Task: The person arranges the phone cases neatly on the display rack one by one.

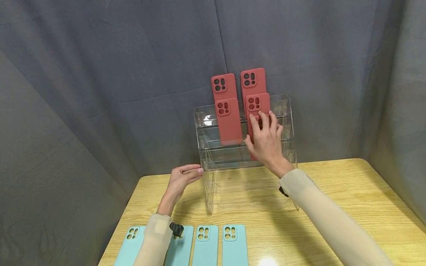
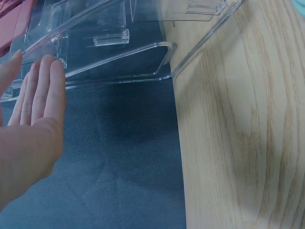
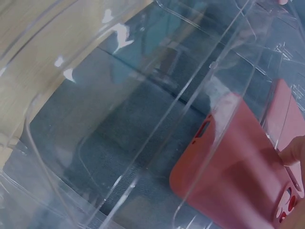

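My right hand [image 1: 266,142] grips a red phone case [image 3: 233,167] by its edges, at the right column of the clear stepped display rack [image 1: 226,169]. The thumb is at the case's left edge and the hand hides much of its back. Directly above it stand two red cases, a nearer one [image 1: 263,99] and a farther one [image 1: 259,77]. In the left column, a front red case [image 1: 230,123] overlaps a rear one [image 1: 229,82]. My left hand [image 1: 179,180] has its fingers extended, the tips touching the rack's left side; in the left wrist view the fingers [image 2: 42,90] look straight.
Several light-blue phone cases [image 1: 235,249] lie in a row on the wooden table [image 1: 319,221] in front of the rack; my left forearm covers part of the row. A grey curtain [image 1: 149,55] hangs behind the table and at its sides.
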The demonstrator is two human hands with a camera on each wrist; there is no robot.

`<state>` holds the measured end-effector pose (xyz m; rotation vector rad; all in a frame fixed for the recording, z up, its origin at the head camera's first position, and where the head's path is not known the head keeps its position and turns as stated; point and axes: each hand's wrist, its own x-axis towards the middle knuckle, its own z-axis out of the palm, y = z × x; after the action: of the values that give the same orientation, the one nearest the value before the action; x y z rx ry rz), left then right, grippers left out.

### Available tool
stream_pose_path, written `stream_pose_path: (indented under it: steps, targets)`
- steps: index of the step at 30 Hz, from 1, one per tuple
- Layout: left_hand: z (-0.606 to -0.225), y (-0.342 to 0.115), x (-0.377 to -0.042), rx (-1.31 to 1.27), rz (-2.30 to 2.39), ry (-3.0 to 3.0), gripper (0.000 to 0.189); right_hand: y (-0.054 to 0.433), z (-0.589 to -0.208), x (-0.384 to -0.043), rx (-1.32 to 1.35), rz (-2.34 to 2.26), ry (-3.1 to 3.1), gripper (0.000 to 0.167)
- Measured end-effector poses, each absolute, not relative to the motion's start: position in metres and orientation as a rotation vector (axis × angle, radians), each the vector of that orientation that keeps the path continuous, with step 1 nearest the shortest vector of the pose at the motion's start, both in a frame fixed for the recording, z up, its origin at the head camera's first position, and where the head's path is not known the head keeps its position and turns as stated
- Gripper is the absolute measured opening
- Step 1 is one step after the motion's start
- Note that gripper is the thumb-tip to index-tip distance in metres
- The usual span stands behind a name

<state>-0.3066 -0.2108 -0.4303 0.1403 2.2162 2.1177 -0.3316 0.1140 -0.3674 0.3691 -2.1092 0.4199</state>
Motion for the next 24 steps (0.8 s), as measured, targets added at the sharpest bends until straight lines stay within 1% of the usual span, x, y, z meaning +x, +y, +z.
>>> stream_pose_path:
  steps: [15, 24]
  targets:
    - [-0.433, -0.212, -0.308, 0.130, 2.139, 2.203, 0.036, 0.111, -0.381, -0.327, 0.381, 0.384, -2.120, 0.068]
    - [-0.431, -0.212, -0.306, 0.135, 2.128, 2.202, 0.037, 0.113, -0.381, -0.326, 0.367, 0.371, -2.129, 0.068]
